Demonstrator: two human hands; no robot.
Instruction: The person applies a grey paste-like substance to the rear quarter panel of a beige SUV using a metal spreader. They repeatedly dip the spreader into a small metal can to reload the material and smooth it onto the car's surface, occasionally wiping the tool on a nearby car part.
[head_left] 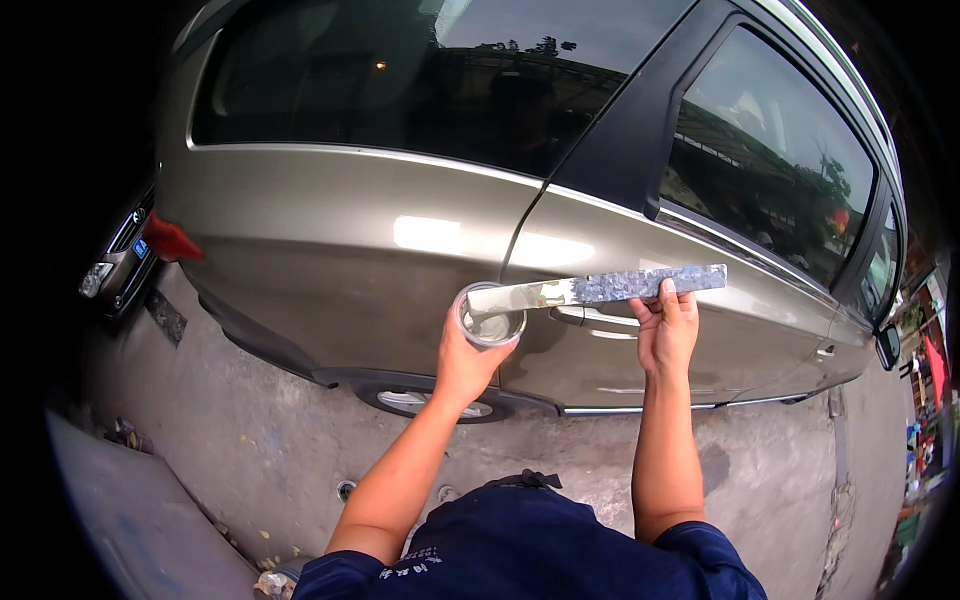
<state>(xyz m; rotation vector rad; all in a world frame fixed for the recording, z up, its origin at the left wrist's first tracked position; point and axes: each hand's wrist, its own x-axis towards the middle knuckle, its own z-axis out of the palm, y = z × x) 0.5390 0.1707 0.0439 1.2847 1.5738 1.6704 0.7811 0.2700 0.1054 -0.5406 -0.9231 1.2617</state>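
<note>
My left hand (466,362) grips a small round cup (490,329) holding pale grey, creamy paste, held out before the champagne-coloured side of a car (570,233). My right hand (664,330) is closed on the paint-crusted end of a long flat mixing stick (625,284), held almost level. The stick's pale far end lies at the cup's mouth, and its tip is in or just over the paste. Behind the cup and stick are the door seam and a door handle (610,320).
The car's rear wheel (430,404) and side mirror (888,347) show on concrete ground (260,430). Another car (120,260) stands at far left. A grey panel or ledge (130,490) is at lower left. Red and other coloured clutter (930,370) lines the far right.
</note>
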